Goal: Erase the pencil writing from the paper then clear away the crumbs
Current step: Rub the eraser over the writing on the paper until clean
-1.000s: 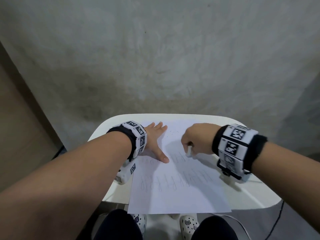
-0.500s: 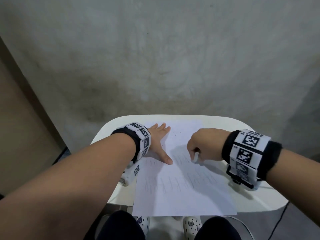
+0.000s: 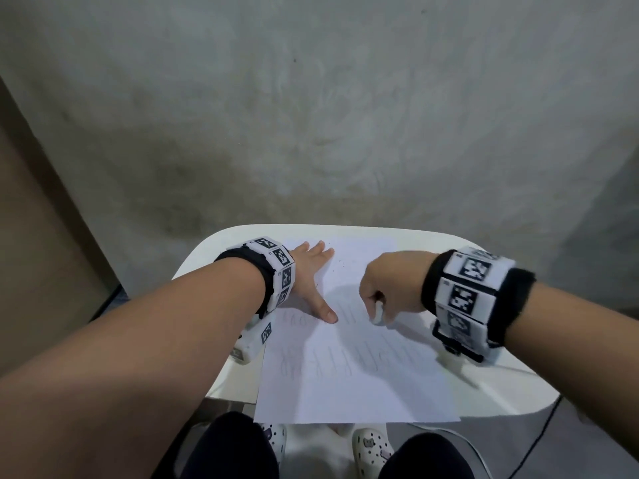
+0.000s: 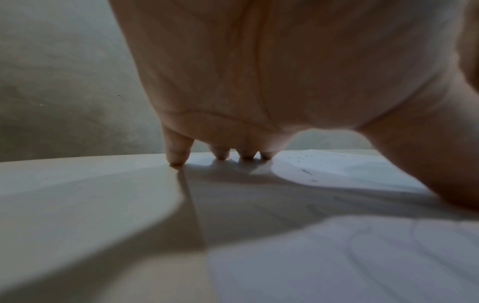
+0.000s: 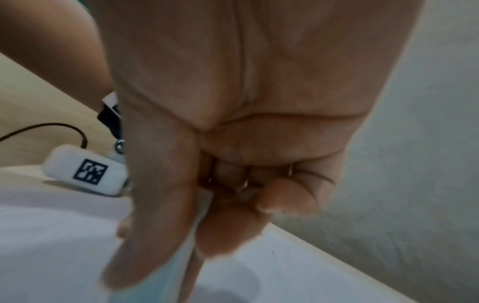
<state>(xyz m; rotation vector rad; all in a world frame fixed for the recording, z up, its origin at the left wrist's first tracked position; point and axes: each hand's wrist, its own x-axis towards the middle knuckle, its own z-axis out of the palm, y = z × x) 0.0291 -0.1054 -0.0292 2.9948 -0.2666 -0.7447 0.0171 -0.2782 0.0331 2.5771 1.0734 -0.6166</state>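
A white sheet of paper lies on a small white table, its near edge hanging over the front. Faint pencil writing runs across its middle, with more beside my left thumb. My left hand lies flat on the paper's upper left part, fingers spread and fingertips pressing down. My right hand is curled around a white eraser, whose tip meets the paper right of centre. In the right wrist view the eraser shows between thumb and fingers. Dark crumbs dot the paper's top.
A grey wall rises directly behind the table. A brown panel stands at the left. Below the table's front edge are my knees and two white clogs. A black cable hangs at the right.
My right hand with the eraser has slid toward me and to the right over the writing. The left hand has kept its place on the paper.
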